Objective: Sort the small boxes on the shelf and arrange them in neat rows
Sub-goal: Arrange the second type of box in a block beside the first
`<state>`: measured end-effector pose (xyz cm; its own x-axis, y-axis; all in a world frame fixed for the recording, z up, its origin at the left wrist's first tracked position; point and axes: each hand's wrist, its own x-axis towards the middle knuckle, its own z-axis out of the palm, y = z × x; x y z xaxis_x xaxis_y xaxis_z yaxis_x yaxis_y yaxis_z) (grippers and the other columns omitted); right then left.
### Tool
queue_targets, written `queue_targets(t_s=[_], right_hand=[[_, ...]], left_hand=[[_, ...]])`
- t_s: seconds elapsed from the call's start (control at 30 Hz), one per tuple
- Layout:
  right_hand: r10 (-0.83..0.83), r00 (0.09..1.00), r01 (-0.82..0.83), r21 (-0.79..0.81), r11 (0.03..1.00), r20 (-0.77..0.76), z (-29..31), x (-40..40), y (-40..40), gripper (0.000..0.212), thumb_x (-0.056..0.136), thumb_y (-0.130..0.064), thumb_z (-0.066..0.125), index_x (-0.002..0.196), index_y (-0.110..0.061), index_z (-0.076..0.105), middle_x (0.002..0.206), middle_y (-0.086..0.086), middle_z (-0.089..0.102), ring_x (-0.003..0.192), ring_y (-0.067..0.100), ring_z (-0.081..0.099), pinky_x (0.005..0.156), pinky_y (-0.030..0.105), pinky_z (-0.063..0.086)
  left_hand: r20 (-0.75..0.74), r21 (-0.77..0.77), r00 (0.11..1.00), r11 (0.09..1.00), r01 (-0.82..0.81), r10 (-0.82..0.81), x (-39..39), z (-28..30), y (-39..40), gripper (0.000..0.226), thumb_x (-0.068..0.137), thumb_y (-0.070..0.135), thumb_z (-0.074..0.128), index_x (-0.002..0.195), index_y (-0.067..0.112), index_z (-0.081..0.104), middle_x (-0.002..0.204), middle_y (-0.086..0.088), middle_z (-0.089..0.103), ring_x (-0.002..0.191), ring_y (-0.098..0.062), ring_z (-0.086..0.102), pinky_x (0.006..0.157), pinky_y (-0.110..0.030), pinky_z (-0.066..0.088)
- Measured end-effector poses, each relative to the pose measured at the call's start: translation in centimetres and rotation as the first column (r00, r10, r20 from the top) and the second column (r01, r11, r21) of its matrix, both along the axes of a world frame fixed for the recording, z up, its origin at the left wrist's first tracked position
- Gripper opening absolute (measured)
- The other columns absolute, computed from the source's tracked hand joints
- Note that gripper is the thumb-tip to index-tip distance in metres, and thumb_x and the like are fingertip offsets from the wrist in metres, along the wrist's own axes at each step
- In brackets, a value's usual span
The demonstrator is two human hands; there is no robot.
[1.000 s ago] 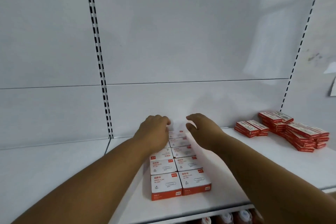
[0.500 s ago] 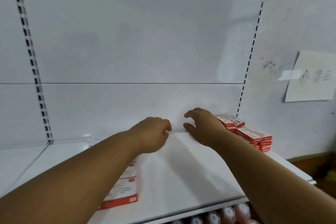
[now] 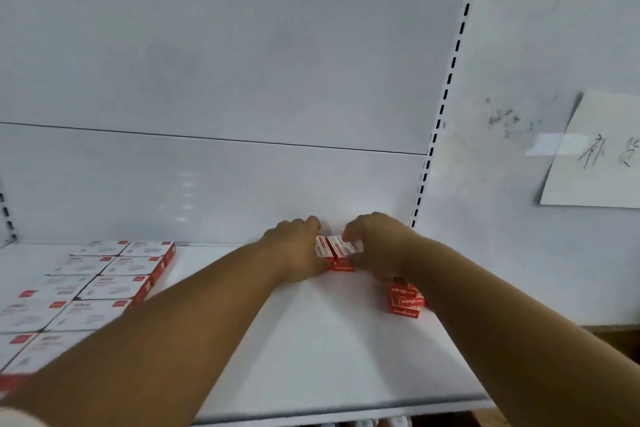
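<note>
both hands, left (image 3: 294,250) and right (image 3: 377,246), pinch a small cluster of red boxes (image 3: 335,251) at the back of the shelf (image 3: 329,350). squeezed unevenly, these could buckle upward or spill onto the loose pile (image 3: 405,298) by the right forearm.

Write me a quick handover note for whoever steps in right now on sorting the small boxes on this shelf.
Left hand: curled round the left side of a small cluster of red boxes near the back panel.
Right hand: fingers pinching the same cluster from the right.
Done: the white-topped boxes sit in tidy rows, two columns in view, at the left of the shelf.
Left: the red boxes in hand are not yet squared up. A loose red pile, partly hidden under the right forearm, needs rows too. How many red boxes there are cannot be told.
</note>
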<state>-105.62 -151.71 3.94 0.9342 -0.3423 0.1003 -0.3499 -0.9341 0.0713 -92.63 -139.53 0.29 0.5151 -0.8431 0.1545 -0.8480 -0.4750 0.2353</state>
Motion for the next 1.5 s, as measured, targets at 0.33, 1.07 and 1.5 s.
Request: queue_targets(t_s=[0.33,1.07,1.5], right_hand=[[0.144,0.966,-0.145,0.013,0.989,-0.215,0.3,4.0,-1.8,0.052,0.066,-0.021,0.078,0.111,-0.016,0.053,0.099,0.005,0.065,0.081,0.018,0.059,0.055,0.024,0.041],[-0.435,0.816,-0.466,0.879,-0.107,0.380,-3.2,-4.3,14.9,0.018,0.087,-0.021,0.070,0.089,-0.007,0.058,0.068,0.005,0.051,0.052,0.011,0.042,0.042,0.019,0.032],[-0.750,0.565,-0.648,0.747,-0.145,0.344,-5.4,-8.5,18.5,0.018,0.084,0.001,0.063,0.097,-0.011,0.065,0.087,0.013,0.072,0.070,0.021,0.068,0.054,0.028,0.052]], left_hand=[[-0.034,-0.276,0.999,0.961,-0.012,0.002,-0.7,0.0,1.5,0.093,0.067,0.039,0.084,0.143,0.018,0.034,0.138,-0.005,0.043,0.122,-0.022,0.049,0.101,-0.035,0.041],[-0.782,-0.621,0.395,0.548,-0.560,-0.483,-6.9,-0.4,17.6,0.062,0.062,0.009,0.088,0.114,0.025,0.061,0.088,0.006,0.074,0.068,-0.010,0.065,0.060,-0.025,0.051],[-0.806,-0.586,0.327,0.585,-0.561,-0.494,-8.8,-1.7,21.2,0.059,0.082,-0.016,0.057,0.115,0.030,0.070,0.114,-0.005,0.069,0.093,-0.021,0.069,0.066,-0.024,0.052]])
